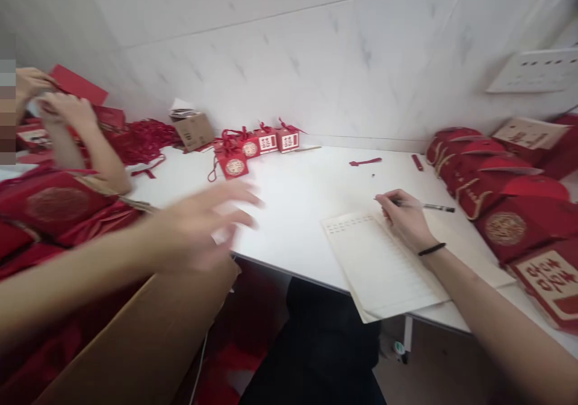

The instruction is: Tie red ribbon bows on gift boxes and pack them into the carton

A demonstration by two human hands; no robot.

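My right hand rests on an open notebook and pinches a pen, whose dark end points right. Rows of small marks run along the top of the left page. Off to the left, my left hand is in the air near the table's front edge, blurred by motion. Its fingers look spread, and nothing shows in them. Beyond that hand stand several small red gift boxes with ribbon ties and gold or white designs.
At right, a row of red boxes lines the white table. An open cardboard carton full of red boxes stands at lower left. Another person's hands hold red card at far left. A small brown box sits by the wall.
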